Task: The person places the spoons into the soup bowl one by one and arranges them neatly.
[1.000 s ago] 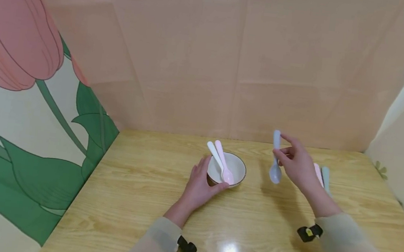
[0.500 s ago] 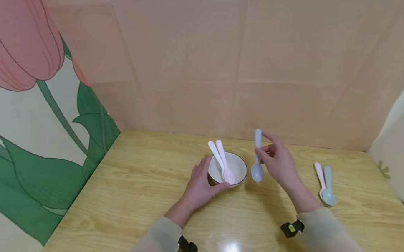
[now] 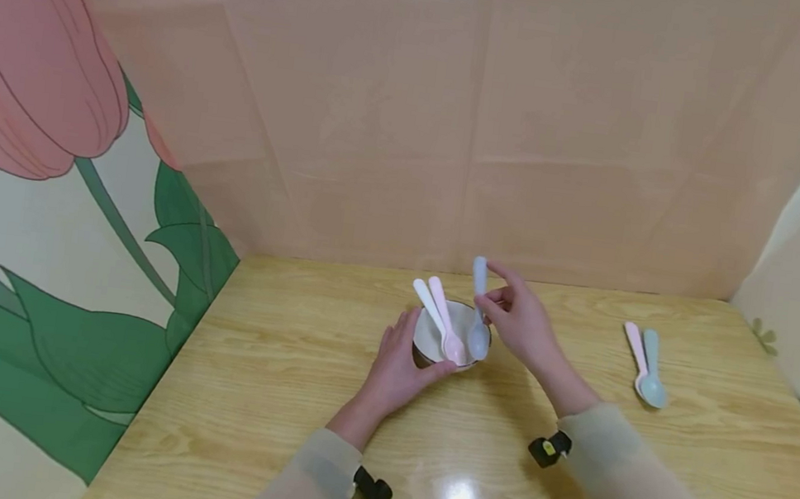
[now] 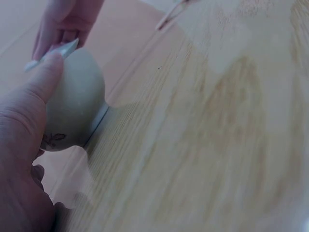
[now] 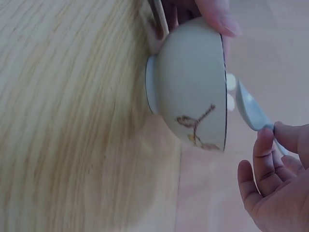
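A white bowl [image 3: 425, 337] with a dark rim stands upright on the table. My left hand [image 3: 393, 378] grips its near left side, the thumb along the rim. A white spoon [image 3: 423, 292] and a pink spoon [image 3: 437, 290] lean in the bowl, handles over the far rim. My right hand [image 3: 524, 325] pinches a pale blue-lilac spoon [image 3: 479, 344] by its handle over the bowl's right part, scoop end down. In the right wrist view this spoon [image 5: 251, 112] hangs above the rim, apart from the bowl [image 5: 193, 82], which bears a brown floral print.
On the right of the wooden table [image 3: 239, 396] lie a second pink spoon [image 3: 633, 343] and a grey-green spoon [image 3: 652, 390], their scoop ends overlapping. A pinkish cloth backdrop [image 3: 372, 113] rises behind the table, with a tulip-printed panel [image 3: 34, 55] on the left.
My right hand has carried the blue-lilac spoon leftward from beside the two lying spoons to over the bowl. My left hand has stayed on the bowl.
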Demonstrator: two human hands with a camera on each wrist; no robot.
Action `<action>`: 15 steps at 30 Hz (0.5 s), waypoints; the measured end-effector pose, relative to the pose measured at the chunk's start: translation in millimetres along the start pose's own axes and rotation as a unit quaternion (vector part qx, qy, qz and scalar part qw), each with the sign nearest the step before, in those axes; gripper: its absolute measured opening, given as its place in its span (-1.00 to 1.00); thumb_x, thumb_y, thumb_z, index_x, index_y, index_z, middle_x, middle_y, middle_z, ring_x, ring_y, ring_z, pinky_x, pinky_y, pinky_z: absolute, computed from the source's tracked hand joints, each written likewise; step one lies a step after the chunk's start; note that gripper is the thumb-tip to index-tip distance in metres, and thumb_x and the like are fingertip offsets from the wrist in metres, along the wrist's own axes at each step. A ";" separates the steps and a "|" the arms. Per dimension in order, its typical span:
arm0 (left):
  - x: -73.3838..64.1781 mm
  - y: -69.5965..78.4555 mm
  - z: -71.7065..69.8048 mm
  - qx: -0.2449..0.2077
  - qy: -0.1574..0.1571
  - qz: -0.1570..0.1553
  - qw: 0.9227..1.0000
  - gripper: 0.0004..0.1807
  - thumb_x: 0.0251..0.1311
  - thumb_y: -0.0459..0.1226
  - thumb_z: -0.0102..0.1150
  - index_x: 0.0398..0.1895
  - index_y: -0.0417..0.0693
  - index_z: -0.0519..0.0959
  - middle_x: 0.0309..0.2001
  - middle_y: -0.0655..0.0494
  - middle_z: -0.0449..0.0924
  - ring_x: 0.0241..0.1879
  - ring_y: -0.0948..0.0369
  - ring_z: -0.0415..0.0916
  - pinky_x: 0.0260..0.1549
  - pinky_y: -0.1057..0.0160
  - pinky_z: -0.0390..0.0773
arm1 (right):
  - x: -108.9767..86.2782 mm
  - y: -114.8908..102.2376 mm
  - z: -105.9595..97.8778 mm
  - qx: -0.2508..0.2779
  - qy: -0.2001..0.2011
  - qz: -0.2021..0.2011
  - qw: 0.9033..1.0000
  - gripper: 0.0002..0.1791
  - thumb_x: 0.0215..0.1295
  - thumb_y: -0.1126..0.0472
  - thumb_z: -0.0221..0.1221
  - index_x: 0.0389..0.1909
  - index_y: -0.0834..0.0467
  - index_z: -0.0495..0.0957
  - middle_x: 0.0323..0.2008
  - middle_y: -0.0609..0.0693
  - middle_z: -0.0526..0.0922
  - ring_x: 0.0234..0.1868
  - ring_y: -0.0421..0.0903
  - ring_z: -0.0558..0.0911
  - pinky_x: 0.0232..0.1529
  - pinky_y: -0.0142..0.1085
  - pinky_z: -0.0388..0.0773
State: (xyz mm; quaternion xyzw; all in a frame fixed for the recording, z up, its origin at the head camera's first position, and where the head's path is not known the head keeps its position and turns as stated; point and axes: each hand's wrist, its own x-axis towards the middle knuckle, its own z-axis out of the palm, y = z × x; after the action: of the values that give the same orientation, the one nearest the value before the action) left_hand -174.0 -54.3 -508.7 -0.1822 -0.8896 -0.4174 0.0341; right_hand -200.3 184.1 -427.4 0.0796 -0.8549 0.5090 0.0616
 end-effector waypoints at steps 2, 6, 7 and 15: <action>0.4 -0.6 0.5 0.003 0.000 0.001 1.000 0.21 0.27 0.32 0.49 0.79 0.08 0.07 0.66 -0.01 0.25 0.62 0.03 0.23 0.69 -0.22 -0.11 | 0.4 -0.4 4.1 -0.002 -0.002 0.002 1.000 -0.27 0.63 0.26 0.30 0.70 0.14 0.28 -0.13 0.23 0.78 -0.19 0.20 0.76 -0.27 -0.34 0.66; 0.5 -0.7 0.4 0.005 -0.004 -0.002 1.000 0.22 0.29 0.32 0.47 0.79 0.04 0.05 0.69 -0.02 0.21 0.69 0.03 0.12 0.69 -0.22 -0.12 | 1.4 -0.3 11.1 -0.002 -0.006 0.001 1.000 -0.27 0.63 0.27 0.30 0.70 0.13 0.28 -0.13 0.22 0.77 -0.23 0.10 0.75 -0.26 -0.31 0.67; 0.5 -0.6 0.2 0.005 -0.004 -0.003 1.000 0.21 0.29 0.32 0.47 0.79 0.04 0.06 0.69 -0.01 0.22 0.69 0.04 0.11 0.69 -0.22 -0.12 | 1.7 -0.3 12.6 -0.003 -0.006 0.000 1.000 -0.27 0.62 0.28 0.30 0.70 0.13 0.28 -0.13 0.21 0.77 -0.23 0.08 0.75 -0.25 -0.30 0.68; 1.4 -1.3 0.0 0.004 0.002 0.010 1.000 0.17 0.29 0.29 0.49 0.77 0.06 0.10 0.63 0.03 0.29 0.60 0.06 0.27 0.66 -0.29 -0.07 | 4.3 1.5 22.6 -0.011 -0.011 0.010 1.000 -0.28 0.62 0.28 0.30 0.69 0.08 0.30 -0.12 0.19 0.77 -0.23 0.04 0.74 -0.20 -0.21 0.69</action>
State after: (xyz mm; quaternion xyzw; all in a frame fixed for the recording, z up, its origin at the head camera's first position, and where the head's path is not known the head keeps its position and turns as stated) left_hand -175.7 -54.7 -509.4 -0.1897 -0.8893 -0.4141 0.0408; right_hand -205.4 164.6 -438.7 0.0763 -0.8619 0.4989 0.0478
